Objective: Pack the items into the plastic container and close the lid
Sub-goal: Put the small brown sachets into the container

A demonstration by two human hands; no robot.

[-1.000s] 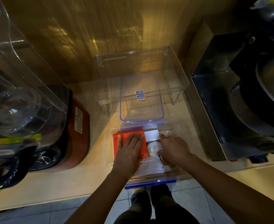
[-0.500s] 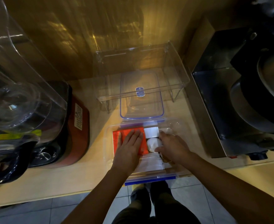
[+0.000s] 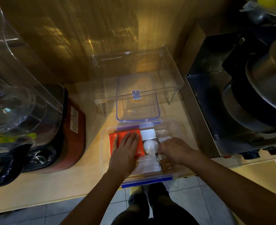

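Observation:
The clear plastic container (image 3: 178,173) with blue clips sits at the counter's front edge. Inside lie an orange-red packet (image 3: 117,135), a white square box (image 3: 147,134), a white round item (image 3: 150,146), white flat sachets (image 3: 148,165) and a brown packet (image 3: 166,164). My left hand (image 3: 126,151) rests flat, fingers apart, on the orange-red packet. My right hand (image 3: 174,151) is curled over small packets at the container's right side; what its fingers grip is hidden. The blue-rimmed clear lid (image 3: 138,99) lies behind the container.
A clear acrylic riser shelf (image 3: 171,75) stands over the lid at the back. A blender with a red base (image 3: 75,127) crowds the left. A steel machine (image 3: 231,103) stands on the right. The container overhangs the counter edge above a tiled floor (image 3: 191,192).
My right hand has shifted slightly right and toward the front, uncovering the white round item. My left hand stays flat on the orange-red packet.

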